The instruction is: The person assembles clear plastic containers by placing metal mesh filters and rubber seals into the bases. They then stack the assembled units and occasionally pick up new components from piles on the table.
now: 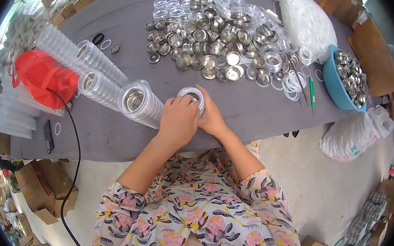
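In front of me I hold a round clear plastic container (185,91) with a silvery metal piece inside its opening. My right hand (211,113) is closed round its right side. The fingers of my left hand (178,121) are bent over its near rim and reach into the top; their tips are partly hidden. Just left of my hands leans a stack of clear round containers (148,112), its top one holding a metal cup (134,99). Beyond my hands lies a heap of shallow metal cups (208,61).
More clear stacks (103,65) stand behind a red bag (45,80). White rings (292,84), a green pen-like tool (312,92) and a blue basin (332,85) of metal cups lie right. A black cable (78,147) hangs at left. A plastic bag (307,15) sits far right.
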The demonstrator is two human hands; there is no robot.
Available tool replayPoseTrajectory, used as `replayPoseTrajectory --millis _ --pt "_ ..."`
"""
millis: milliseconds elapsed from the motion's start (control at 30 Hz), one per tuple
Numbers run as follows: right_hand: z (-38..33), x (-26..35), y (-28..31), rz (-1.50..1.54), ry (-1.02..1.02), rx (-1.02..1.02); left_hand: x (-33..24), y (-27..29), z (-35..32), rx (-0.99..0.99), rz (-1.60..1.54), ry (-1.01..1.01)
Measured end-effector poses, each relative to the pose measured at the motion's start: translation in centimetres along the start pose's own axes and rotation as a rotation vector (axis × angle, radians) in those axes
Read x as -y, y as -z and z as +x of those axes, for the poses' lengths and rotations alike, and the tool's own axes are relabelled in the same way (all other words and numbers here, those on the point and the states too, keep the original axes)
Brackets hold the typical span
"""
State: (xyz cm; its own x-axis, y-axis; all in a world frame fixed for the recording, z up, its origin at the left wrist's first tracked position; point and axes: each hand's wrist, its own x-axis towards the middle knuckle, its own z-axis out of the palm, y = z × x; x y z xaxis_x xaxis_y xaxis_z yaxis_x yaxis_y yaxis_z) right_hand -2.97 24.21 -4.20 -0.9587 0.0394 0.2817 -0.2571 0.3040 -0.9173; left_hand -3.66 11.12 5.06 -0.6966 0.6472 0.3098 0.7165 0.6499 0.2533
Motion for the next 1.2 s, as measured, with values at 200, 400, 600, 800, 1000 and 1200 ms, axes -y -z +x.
replayPoseTrajectory --millis 200,400,600,800,1000,1200 --pt "0.2 -1.1 -0.7 -0.036 0.044 0.039 -2.8 4.1 -0.5 -0.233 -0.157 0.084" --pt "0.0 0.6 0.5 -0.115 0.013 -0.030 -0.8 13.2 -2.2 -0.501 -0.044 0.069" --pt "-0.1 0.3 -0.2 0.063 0.083 -0.080 1.9 13.6 -3.8 -0.140 0.133 0.098" --pt "2.5 -1.1 3.9 -0.463 0.127 -0.443 2.0 13.4 -3.3 -0.207 0.076 0.102" --pt "4.3 -1.7 5.5 -0.805 0.157 -0.404 2.0 13.0 -4.1 -0.493 -0.064 -0.127" --pt "1.0 4.9 4.1 -0.527 0.524 -0.144 -1.0 6.9 -6.0 -0.192 -0.287 -0.226"
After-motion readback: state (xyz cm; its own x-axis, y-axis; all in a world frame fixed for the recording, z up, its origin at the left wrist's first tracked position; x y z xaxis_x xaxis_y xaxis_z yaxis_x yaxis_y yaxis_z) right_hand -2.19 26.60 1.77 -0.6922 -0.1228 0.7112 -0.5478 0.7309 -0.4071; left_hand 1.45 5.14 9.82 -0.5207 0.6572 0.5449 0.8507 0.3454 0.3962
